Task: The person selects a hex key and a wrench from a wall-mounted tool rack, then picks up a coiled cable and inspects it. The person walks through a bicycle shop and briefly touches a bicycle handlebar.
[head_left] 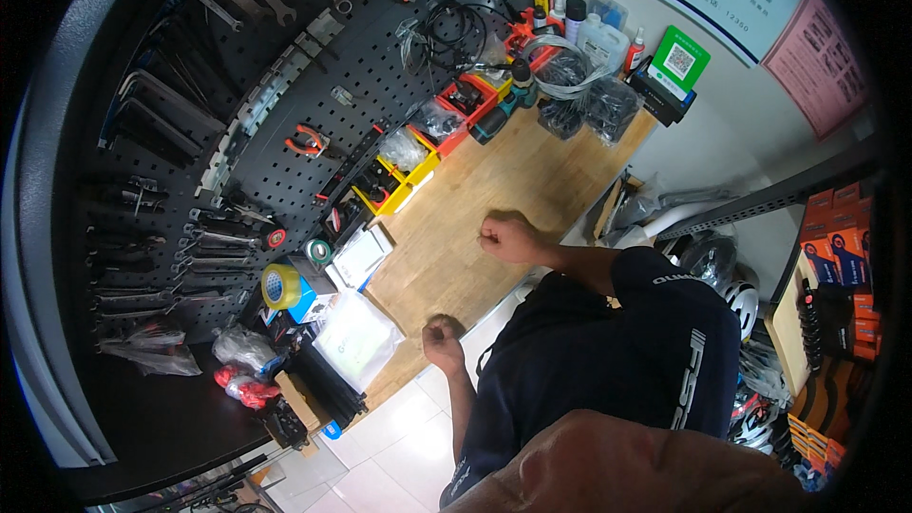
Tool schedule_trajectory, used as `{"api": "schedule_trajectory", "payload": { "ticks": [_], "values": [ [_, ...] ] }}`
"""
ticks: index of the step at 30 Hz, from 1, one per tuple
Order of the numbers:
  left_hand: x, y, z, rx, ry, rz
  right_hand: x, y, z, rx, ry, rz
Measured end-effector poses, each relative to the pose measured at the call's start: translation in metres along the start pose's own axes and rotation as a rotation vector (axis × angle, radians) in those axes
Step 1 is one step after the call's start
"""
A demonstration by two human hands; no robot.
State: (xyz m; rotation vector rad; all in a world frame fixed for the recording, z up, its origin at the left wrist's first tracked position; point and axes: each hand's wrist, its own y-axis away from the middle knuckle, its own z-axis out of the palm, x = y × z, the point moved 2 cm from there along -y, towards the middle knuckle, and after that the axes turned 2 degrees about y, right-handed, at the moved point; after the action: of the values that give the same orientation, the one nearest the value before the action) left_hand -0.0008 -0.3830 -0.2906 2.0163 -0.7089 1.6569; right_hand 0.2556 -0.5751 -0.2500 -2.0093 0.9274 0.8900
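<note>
My left hand (444, 346) is curled into a fist at the front edge of the wooden workbench (446, 261). Closest to it is a white plastic bag (359, 340) lying on the bench. My right hand (509, 237) is likewise closed, over the middle of the benchtop, and touches no tool or part. Nothing shows in either fist. Beyond the right hand, by the bins, lies a teal and black cordless drill (503, 114).
Yellow bins (404, 180) and red bins (465, 100) line the bench's back under a black pegboard (285, 85) hung with wrenches and pliers. Bundled cables (562, 76) and bottles stand at the far end. Tape (280, 287) and a box sit left. Orange boxes (836, 237) fill a shelf right.
</note>
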Motion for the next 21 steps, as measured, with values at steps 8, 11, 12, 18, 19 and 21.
{"api": "schedule_trajectory", "payload": {
  "ticks": [8,11,12,18,19,21],
  "values": [
    [-0.017,-0.004,-0.005,-0.036,-0.002,-0.017,-0.001,-0.001,-0.002,0.000,0.016,-0.029],
    [-0.020,-0.004,-0.005,-0.033,0.051,-0.021,0.000,-0.001,-0.002,-0.008,0.016,-0.020],
    [-0.020,-0.003,-0.005,-0.037,0.078,-0.035,-0.001,-0.002,-0.002,-0.009,0.017,-0.020],
    [-0.012,-0.002,-0.002,-0.018,-0.001,0.055,-0.001,-0.001,-0.001,-0.018,0.023,0.004],
    [-0.010,-0.002,-0.002,-0.015,-0.020,0.056,0.000,0.000,-0.001,-0.038,0.026,0.031],
    [-0.006,-0.001,-0.002,-0.012,-0.042,0.049,-0.001,0.000,-0.001,-0.023,0.027,0.014]
  ]
}}
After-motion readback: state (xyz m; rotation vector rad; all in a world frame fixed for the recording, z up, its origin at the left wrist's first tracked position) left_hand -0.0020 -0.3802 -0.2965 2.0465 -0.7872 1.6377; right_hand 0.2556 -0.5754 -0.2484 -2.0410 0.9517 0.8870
